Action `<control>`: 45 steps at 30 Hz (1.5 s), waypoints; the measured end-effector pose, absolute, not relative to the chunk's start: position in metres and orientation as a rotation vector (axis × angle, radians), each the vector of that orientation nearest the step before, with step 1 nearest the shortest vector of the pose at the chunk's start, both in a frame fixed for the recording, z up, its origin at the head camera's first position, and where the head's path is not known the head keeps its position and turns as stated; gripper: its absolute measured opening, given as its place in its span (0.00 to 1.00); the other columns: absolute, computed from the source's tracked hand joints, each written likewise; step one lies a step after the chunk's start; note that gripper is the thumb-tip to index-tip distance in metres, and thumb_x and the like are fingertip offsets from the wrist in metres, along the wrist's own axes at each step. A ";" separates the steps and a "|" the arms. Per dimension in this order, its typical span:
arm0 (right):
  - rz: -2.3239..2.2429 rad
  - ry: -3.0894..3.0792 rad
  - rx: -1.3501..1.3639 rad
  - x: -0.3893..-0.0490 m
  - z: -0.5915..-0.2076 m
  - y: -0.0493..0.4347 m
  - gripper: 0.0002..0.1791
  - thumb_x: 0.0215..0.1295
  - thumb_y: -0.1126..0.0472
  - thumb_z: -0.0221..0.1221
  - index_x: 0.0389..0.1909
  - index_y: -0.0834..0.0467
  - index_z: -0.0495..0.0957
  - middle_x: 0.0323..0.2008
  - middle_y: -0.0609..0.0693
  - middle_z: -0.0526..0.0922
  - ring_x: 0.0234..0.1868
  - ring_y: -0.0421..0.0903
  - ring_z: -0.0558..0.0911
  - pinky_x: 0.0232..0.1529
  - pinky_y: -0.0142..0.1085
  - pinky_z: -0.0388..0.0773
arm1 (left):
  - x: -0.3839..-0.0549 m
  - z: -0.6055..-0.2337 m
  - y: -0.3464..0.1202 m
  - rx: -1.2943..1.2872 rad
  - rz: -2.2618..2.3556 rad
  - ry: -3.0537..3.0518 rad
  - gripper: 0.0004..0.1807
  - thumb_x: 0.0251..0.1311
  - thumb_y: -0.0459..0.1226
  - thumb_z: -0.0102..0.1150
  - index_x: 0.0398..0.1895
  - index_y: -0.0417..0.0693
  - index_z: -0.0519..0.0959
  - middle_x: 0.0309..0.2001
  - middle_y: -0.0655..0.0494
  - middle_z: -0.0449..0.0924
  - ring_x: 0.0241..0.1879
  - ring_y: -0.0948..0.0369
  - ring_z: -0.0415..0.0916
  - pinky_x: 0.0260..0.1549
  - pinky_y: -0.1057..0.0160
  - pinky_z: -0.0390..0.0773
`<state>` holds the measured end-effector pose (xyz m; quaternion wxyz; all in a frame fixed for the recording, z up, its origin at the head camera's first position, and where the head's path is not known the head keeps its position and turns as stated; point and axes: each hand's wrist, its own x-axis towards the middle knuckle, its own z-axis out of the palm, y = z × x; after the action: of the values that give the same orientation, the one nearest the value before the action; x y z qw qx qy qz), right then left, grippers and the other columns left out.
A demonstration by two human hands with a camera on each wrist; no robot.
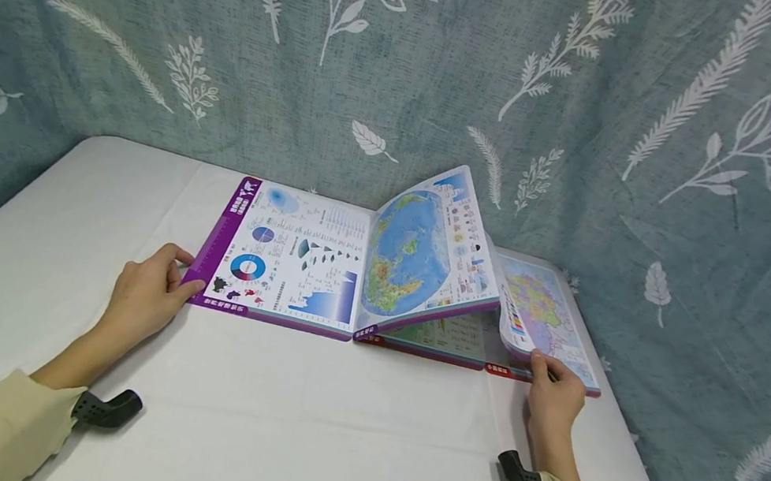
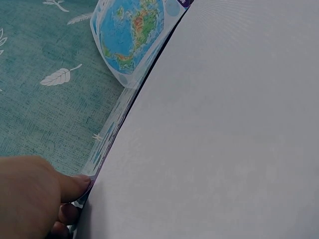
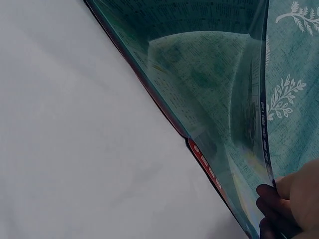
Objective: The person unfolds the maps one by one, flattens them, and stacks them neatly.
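A laminated folding map (image 1: pixel 325 265) with several panels lies across the white table. Its left panel shows charts and a purple border, while a middle panel with a blue world map rises at a slant. My left hand (image 1: pixel 150 283) pinches the purple border at the lower left corner, thumb on top; the left wrist view shows the same thumb (image 2: pixel 75 186) at the edge. With my right hand (image 1: pixel 554 391) I pinch the lower corner of a curved, lifted panel on the right. In the right wrist view its fingers (image 3: pixel 271 201) grip the glossy sheet's edge.
Beneath the lifted panels lie lower panels with red labels, including a coloured map panel (image 1: pixel 549 307) at the right. A blue-green leaf-patterned cloth (image 1: pixel 403 84) hangs behind and right of the white table (image 1: pixel 307 430). Black wrist devices (image 1: pixel 109 407) stick out from both sleeves.
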<state>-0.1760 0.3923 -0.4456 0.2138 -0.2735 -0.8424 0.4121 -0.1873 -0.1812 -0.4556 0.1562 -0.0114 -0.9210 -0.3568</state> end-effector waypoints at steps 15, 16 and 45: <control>1.139 -2.274 -0.809 -0.179 -0.447 0.421 0.26 0.79 0.50 0.55 0.60 0.69 0.82 0.60 0.67 0.82 0.67 0.59 0.74 0.71 0.53 0.64 | -0.186 -0.455 -0.181 -0.027 -1.017 -2.638 0.22 0.64 0.35 0.72 0.55 0.32 0.76 0.22 0.53 0.70 0.26 0.54 0.65 0.36 0.54 0.60; 1.138 -2.275 -0.815 -0.179 -0.447 0.423 0.27 0.80 0.49 0.55 0.61 0.69 0.82 0.61 0.67 0.81 0.67 0.59 0.74 0.71 0.54 0.63 | -0.186 -0.455 -0.181 -0.027 -1.019 -2.637 0.22 0.64 0.35 0.72 0.55 0.32 0.76 0.22 0.53 0.70 0.26 0.55 0.65 0.36 0.54 0.59; 1.184 -2.206 -0.918 -0.173 -0.447 0.466 0.34 0.71 0.40 0.64 0.65 0.63 0.80 0.47 0.45 0.81 0.43 0.38 0.74 0.41 0.26 0.70 | -0.187 -0.456 -0.181 -0.041 -1.021 -2.644 0.21 0.66 0.36 0.71 0.55 0.33 0.76 0.22 0.53 0.71 0.27 0.54 0.65 0.32 0.56 0.60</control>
<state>-0.1729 0.4656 -0.4470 0.2352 -0.3346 -0.8040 0.4316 -0.1874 -0.1810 -0.4558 0.1529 -0.0142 -0.9218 -0.3561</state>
